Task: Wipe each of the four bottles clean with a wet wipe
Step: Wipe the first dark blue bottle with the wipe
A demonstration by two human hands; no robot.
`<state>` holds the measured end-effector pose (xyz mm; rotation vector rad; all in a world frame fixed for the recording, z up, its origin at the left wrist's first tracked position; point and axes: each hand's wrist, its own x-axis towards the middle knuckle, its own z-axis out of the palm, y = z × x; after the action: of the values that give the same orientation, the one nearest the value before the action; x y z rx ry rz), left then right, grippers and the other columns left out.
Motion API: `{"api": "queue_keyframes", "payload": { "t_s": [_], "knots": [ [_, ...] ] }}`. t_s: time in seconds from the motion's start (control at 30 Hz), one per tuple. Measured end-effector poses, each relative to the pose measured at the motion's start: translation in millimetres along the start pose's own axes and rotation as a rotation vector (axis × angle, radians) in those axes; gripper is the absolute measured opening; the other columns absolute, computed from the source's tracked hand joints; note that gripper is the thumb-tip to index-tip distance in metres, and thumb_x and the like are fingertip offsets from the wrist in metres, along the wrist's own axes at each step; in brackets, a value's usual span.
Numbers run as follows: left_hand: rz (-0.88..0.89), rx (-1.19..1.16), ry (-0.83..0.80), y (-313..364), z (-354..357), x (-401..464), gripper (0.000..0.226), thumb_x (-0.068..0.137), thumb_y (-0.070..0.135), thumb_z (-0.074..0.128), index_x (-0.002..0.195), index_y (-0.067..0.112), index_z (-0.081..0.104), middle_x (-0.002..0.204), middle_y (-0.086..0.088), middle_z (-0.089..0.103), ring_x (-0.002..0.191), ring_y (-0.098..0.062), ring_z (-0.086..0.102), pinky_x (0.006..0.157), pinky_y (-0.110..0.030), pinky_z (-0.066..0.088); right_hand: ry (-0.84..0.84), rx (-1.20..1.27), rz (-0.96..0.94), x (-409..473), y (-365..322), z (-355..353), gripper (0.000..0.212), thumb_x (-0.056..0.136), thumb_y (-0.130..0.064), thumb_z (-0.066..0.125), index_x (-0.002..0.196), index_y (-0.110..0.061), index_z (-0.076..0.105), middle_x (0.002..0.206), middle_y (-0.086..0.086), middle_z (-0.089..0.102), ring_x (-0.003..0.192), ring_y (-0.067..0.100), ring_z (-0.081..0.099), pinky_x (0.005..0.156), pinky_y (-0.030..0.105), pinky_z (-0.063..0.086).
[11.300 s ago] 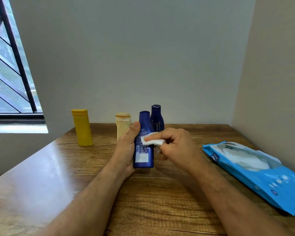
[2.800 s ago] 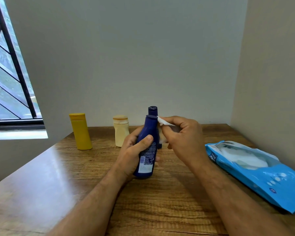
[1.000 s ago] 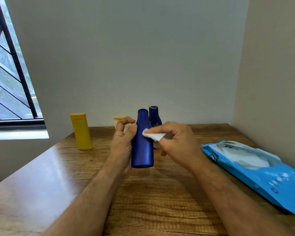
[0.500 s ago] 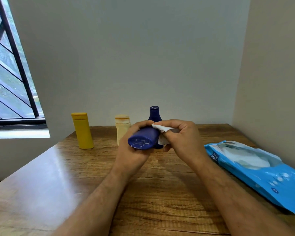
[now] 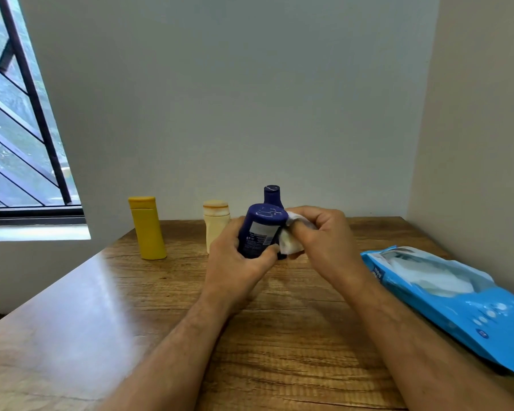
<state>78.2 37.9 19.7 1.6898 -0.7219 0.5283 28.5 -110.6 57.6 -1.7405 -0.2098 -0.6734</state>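
Wooden table: my left hand grips blue bottle, base toward me; right hand pinches wet wipe against it. Next probably wipe the base.

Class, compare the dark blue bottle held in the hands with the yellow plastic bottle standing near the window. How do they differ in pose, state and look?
The dark blue bottle is lifted off the wooden table; the yellow plastic bottle stands on it.
The blue one is tilted, its flat end towards the camera; the yellow one is upright.
The left hand grips the blue one while the right hand presses a white wet wipe against it; the yellow one is untouched.
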Motion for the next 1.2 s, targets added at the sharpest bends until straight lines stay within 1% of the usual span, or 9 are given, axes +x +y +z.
{"api": "queue_keyframes", "payload": {
  "t_s": [0.07, 0.17, 0.33, 0.43, 0.6, 0.8, 0.97, 1.1, 1.2],
  "knots": [
    [-0.035, -0.001, 0.008, 0, 1, 1, 0.051, 0.080, 0.011, 0.081, 0.117, 0.039, 0.058, 0.105, 0.013, 0.071, 0.098, 0.001, 0.068, 0.082, -0.020, 0.057, 0.091, -0.036, -0.088, 2, 0, -4, 0.021, 0.093, -0.010, 0.059, 0.099, -0.021, 0.076, 0.089, -0.008, 0.074, 0.081, 0.005, 0.069, 0.060, 0.019, 0.054],
    [-0.070, 0.022, 0.020, 0, 0, 3, 0.053, 0.082, 0.009, 0.079, 0.113, 0.045, 0.055, 0.106, 0.018, 0.069, 0.099, 0.006, 0.066, 0.084, -0.018, 0.055, 0.152, -0.126, -0.219, 0, 1, -6, 0.021, 0.091, -0.009, 0.062, 0.100, -0.021, 0.077, 0.094, -0.011, 0.074, 0.090, 0.002, 0.066, 0.069, 0.011, 0.051],
    [-0.088, 0.069, 0.005, 0, -1, 2, 0.048, 0.083, 0.007, 0.076, 0.110, 0.042, 0.057, 0.101, 0.016, 0.069, 0.094, 0.004, 0.066, 0.078, -0.012, 0.052, 0.046, -0.320, -0.304, -3, 6, 1, 0.032, 0.084, -0.004, 0.064, 0.106, -0.024, 0.075, 0.101, -0.009, 0.072, 0.093, 0.001, 0.063, 0.073, 0.005, 0.045],
    [-0.079, 0.151, 0.010, -2, -2, 2, 0.048, 0.082, 0.004, 0.074, 0.111, 0.038, 0.057, 0.101, 0.015, 0.067, 0.093, -0.001, 0.065, 0.081, -0.019, 0.052, 0.013, -0.297, -0.293, -3, 8, 1, 0.029, 0.083, -0.003, 0.067, 0.104, -0.021, 0.076, 0.098, -0.007, 0.072, 0.088, 0.002, 0.063, 0.070, 0.005, 0.045],
    [-0.089, 0.210, -0.006, -5, -1, 2, 0.050, 0.083, 0.007, 0.075, 0.114, 0.040, 0.055, 0.101, 0.015, 0.066, 0.094, -0.005, 0.064, 0.085, -0.029, 0.055, -0.060, -0.331, -0.390, -6, 5, 2, 0.030, 0.080, -0.008, 0.068, 0.106, -0.022, 0.075, 0.092, -0.015, 0.066, 0.086, -0.002, 0.060, 0.073, 0.005, 0.045],
    [-0.073, 0.171, 0.016, 0, -1, 1, 0.051, 0.082, 0.002, 0.072, 0.110, 0.040, 0.053, 0.100, 0.017, 0.064, 0.093, 0.002, 0.061, 0.081, -0.017, 0.047, 0.060, -0.358, -0.343, -1, 7, -1, 0.025, 0.084, -0.011, 0.070, 0.103, -0.025, 0.076, 0.091, -0.010, 0.070, 0.083, 0.001, 0.060, 0.068, 0.005, 0.044],
    [-0.081, 0.203, -0.013, -4, -1, 0, 0.044, 0.085, 0.009, 0.073, 0.116, 0.036, 0.057, 0.104, 0.013, 0.066, 0.095, -0.004, 0.064, 0.083, -0.027, 0.054, -0.068, -0.321, -0.398, -7, 3, 3, 0.029, 0.081, -0.006, 0.071, 0.103, -0.024, 0.076, 0.093, -0.010, 0.070, 0.086, 0.004, 0.063, 0.074, 0.012, 0.050],
    [-0.084, 0.214, -0.004, -3, -1, 0, 0.046, 0.084, 0.005, 0.072, 0.114, 0.036, 0.056, 0.099, 0.016, 0.064, 0.091, -0.002, 0.062, 0.080, -0.023, 0.051, -0.002, -0.317, -0.288, -3, 6, 3, 0.027, 0.085, -0.010, 0.068, 0.106, -0.027, 0.074, 0.099, -0.010, 0.070, 0.091, 0.002, 0.062, 0.074, 0.009, 0.048],
    [-0.093, 0.207, -0.007, -3, 0, 1, 0.046, 0.084, 0.004, 0.072, 0.117, 0.032, 0.057, 0.103, 0.012, 0.066, 0.094, -0.004, 0.063, 0.084, -0.027, 0.053, -0.004, -0.314, -0.261, -4, 5, 0, 0.026, 0.083, -0.009, 0.069, 0.103, -0.025, 0.075, 0.099, -0.010, 0.070, 0.091, 0.002, 0.062, 0.073, 0.008, 0.048]
  ]
}}
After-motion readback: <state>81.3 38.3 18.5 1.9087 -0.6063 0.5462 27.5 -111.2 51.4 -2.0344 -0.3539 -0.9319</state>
